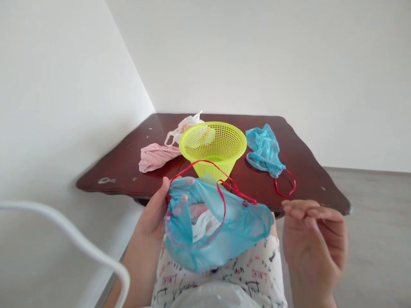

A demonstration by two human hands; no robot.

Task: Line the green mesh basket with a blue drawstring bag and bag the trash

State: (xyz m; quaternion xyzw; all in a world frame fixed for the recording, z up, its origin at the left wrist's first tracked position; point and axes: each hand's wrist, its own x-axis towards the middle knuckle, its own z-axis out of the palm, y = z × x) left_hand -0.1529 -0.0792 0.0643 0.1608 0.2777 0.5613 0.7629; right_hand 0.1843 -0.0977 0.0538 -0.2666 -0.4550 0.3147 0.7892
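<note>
- Table (292, 145): dark red-brown, wavy edge, in front of the person; carries basket, spare bag, pink bundle, white bag.
- Printed clothing (257, 273): white, dark and reddish marks, on the person's lap.
- Held blue bag (237, 231): thin plastic, above the lap at the near table edge. Long axis runs left to right, roughly level; free end points right, gathered mouth opens up toward the camera. White material shows within the mouth.
- Yellow-green basket (229, 139): mesh, upright, opening up, mid-table just beyond held bag.
- Right hand (317, 239): released, fingers bent together, nothing visible in it; right of held bag, apart from it.
- Left hand (156, 216): grasping held bag's left end, thumb at the edge, fingertips seen through plastic.
- Spare blue bag (265, 143): lies crumpled right of basket, red-cord end toward the person.
- Pink bundle (156, 157): left of basket, long axis roughly sideways.
- White bag (183, 128): crumpled, behind basket's left side, orange patch.
- Red drawstring (207, 161): loops up from held bag's mouth, crossing before basket.
</note>
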